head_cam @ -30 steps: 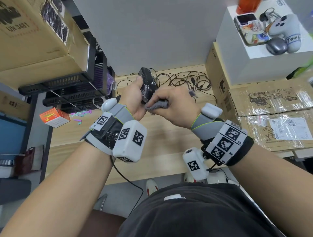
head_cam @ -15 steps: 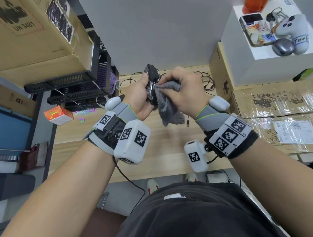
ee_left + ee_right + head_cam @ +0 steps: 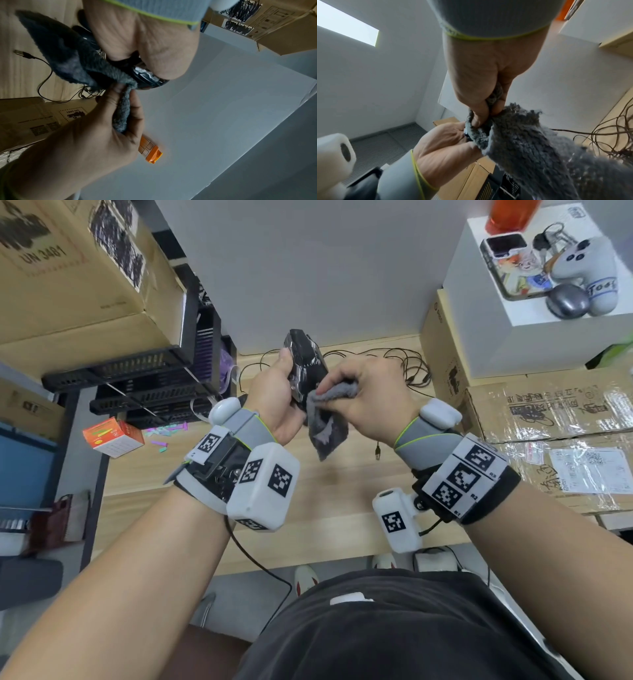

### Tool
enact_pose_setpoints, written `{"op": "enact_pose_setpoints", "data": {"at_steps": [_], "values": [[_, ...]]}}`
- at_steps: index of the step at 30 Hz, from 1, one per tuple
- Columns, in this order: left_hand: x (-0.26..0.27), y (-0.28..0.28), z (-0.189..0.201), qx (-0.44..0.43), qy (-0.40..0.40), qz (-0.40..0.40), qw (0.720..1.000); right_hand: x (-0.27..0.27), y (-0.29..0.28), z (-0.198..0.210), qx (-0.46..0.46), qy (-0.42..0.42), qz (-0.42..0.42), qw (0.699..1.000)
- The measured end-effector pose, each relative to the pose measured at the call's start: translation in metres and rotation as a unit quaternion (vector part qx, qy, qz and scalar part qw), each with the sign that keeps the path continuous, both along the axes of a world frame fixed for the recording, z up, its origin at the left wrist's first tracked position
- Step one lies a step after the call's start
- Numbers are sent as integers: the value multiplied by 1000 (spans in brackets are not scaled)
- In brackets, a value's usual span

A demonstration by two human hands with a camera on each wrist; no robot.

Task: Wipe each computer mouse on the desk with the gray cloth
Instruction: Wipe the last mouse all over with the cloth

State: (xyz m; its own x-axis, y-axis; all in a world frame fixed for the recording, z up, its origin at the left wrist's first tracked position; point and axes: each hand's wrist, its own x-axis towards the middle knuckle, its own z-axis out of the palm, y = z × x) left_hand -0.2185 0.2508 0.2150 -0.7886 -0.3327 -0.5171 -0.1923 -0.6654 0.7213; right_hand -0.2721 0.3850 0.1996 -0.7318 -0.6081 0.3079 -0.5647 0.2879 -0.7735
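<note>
My left hand (image 3: 279,402) grips a black wired mouse (image 3: 306,363) and holds it up above the wooden desk (image 3: 329,508). My right hand (image 3: 368,402) pinches the gray cloth (image 3: 325,424) and presses it against the mouse's right side, with the cloth's loose end hanging below. In the left wrist view the cloth (image 3: 72,56) covers most of the mouse (image 3: 149,79), whose glossy tip shows. In the right wrist view the cloth (image 3: 530,146) fills the lower right and hides the mouse. A gray mouse (image 3: 568,301) lies on the white box (image 3: 513,344) at the far right.
Tangled black cables (image 3: 404,368) lie on the desk behind my hands, and a USB plug (image 3: 377,451) rests near the cloth. Cardboard boxes (image 3: 548,419) stand at the right, black trays (image 3: 137,392) and a box at the left. An orange box (image 3: 113,436) sits at the desk's left end.
The right hand slid the cloth up the mouse and back down its side, and more of the cloth now hangs loose. The left hand kept the mouse raised.
</note>
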Motion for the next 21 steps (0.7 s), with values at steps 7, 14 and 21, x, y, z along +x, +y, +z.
{"op": "enact_pose_setpoints", "data": {"at_steps": [7,14,21], "values": [[-1,-7,0,4,7,-4,1000,-4,0,0,35,7,-8,999],[7,-8,2,-70,-21,-79,994,-6,4,9,-1,-46,-6,999],[14,0,6,-26,-36,-70,997,-12,5,5,-23,-49,-53,997]]}}
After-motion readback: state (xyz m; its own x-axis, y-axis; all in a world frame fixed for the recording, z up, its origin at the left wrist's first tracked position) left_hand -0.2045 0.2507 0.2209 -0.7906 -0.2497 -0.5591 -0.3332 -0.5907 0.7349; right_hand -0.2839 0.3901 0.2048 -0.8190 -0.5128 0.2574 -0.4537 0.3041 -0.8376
